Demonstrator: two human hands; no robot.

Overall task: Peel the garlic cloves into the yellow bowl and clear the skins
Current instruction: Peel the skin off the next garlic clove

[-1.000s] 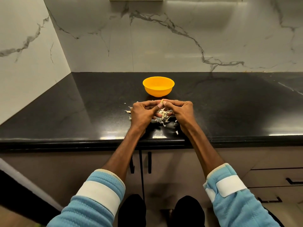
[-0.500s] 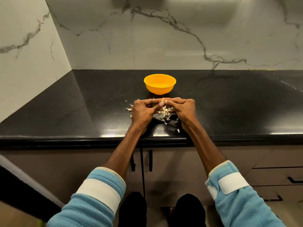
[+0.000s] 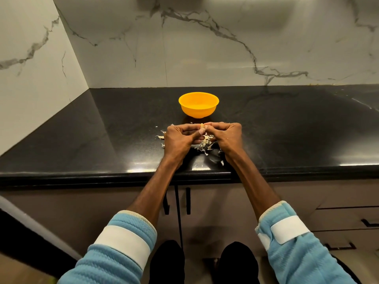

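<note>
The garlic clove (image 3: 202, 126) sits pinched between the fingertips of both my hands, just above the countertop (image 3: 114, 138) and on the near side of the yellow bowl (image 3: 198, 104). Only its pale tip shows above my fingers; the rest is hidden.

My left hand (image 3: 180, 138) is curled closed, its thumb and forefinger pressed onto the clove from the left. My right hand (image 3: 226, 136) is likewise curled closed, its thumb and forefinger meeting the clove from the right. The two sets of fingertips touch around the clove.

The skins (image 3: 205, 144) lie in a loose pale heap on the countertop directly beneath and between my hands, with a few flakes scattered to the left and toward the counter's front edge.

The yellow bowl stands upright, apart from my hands. Its contents cannot be made out.

My sleeves (image 3: 114, 255) are light blue with a plain white band at each cuff. No legible writing or brand appears on any item.
</note>
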